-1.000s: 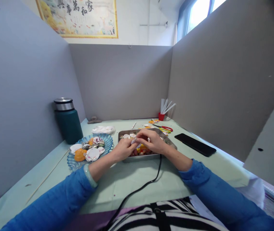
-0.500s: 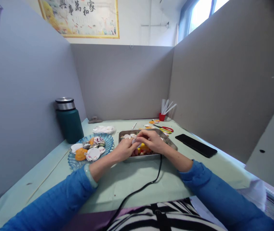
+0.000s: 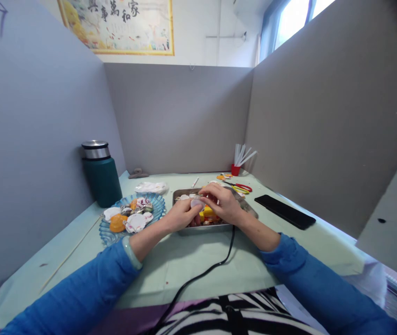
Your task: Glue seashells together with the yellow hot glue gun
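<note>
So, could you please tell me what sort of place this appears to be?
Probably a craft workstation: grey partitions stand around a covered table, which holds a metal tray of small pieces and scissors.

Clock centred on metal tray (image 3: pixel 212 228), 12 = back partition (image 3: pixel 180 116). Left hand (image 3: pixel 187 215) at tray's 9 side, right hand (image 3: pixel 226 205) over its middle, disc (image 3: pixel 197 203) between them. Plate (image 3: pixel 107 235) at 9, pieces (image 3: pixel 135 223) on it. Insulated bottle (image 3: pixel 102 181) at 10, behind plate. Plastic bag (image 3: pixel 151 187) at 10-11, beyond plate. Stick (image 3: pixel 69 255) on table (image 3: pixel 184 253) at 8, pointing at plate. Scissors (image 3: pixel 240 186) at 1, just past tray's far side. Cup (image 3: pixel 235 170) further out at 1, near back partition, strips (image 3: pixel 241 153) standing in it. Phone (image 3: pixel 285 212) at 3, apart from tray. Cable (image 3: pixel 212 268) runs from tray's near edge toward 7.
</note>
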Tool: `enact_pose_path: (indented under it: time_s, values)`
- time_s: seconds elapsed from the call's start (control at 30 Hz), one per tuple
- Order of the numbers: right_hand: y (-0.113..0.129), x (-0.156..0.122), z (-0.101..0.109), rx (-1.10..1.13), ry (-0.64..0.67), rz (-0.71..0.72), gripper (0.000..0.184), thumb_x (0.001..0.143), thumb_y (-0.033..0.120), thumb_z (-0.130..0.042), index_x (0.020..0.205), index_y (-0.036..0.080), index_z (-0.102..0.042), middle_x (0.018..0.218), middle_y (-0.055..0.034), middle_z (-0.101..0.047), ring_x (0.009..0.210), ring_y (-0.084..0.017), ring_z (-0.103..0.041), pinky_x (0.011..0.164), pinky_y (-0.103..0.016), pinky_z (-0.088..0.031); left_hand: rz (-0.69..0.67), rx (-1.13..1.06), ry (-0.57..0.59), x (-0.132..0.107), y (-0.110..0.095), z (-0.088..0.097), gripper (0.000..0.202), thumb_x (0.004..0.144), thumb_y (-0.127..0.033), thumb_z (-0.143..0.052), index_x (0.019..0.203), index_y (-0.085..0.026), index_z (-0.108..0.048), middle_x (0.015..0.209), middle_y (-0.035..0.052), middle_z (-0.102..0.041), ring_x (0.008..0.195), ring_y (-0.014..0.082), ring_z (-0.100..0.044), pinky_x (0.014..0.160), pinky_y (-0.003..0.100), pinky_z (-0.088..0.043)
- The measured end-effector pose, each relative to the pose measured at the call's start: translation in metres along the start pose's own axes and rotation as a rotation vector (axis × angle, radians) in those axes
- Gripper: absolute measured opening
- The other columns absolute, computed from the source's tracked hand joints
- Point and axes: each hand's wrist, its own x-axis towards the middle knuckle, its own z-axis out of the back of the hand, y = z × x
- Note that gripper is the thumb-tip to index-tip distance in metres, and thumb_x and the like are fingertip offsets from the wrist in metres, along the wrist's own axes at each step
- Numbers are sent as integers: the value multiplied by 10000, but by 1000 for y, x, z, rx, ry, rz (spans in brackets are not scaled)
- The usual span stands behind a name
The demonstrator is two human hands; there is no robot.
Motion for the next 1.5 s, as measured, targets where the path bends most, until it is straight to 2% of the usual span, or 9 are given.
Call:
enact_pose_path:
  time_s: [0.23,0.4,0.87,1.3,1.5]
  values:
    - [2,2,1,-123,-31,79,126,863,183,-502,950,197,-592,961,-84,-581,892,-181,-557,776,-322,-465,-15,36,20,-2,-5,1,444,859,-483,-386,632,-143,-559,553,21,-598,489,110,-544,477,202,-410]
    - [0,2,-1,-172,-29,148,134,868,172,-482,938,191,-594,924,-87,-594,879,-188,-551,763,-335,-469,-14,65,17,-2,-7,1,422,857,-458,-399,635,-142,-568,543,18,-600,490,110,-545,477,196,-400]
    - [0,4,-3,-244,-21,224,136,881,174,-459,892,170,-594,873,-90,-604,819,-180,-537,729,-316,-452,11,93,46,-4,-10,3,473,860,-461,-365,603,-136,-592,547,36,-609,497,111,-541,488,192,-392]
    - [0,4,-5,-193,-8,176,155,896,196,-431,898,187,-586,876,-88,-593,840,-191,-525,726,-328,-445,18,107,-5,-2,-4,1,434,855,-404,-366,613,-137,-608,562,41,-625,498,116,-554,491,196,-406]
    - [-1,4,-2,18,-10,48,100,883,216,-482,918,179,-569,857,-65,-577,756,-154,-526,678,-291,-451,25,-22,1,1,-1,0,426,858,-436,-350,640,-138,-563,554,34,-609,460,112,-551,459,203,-412]
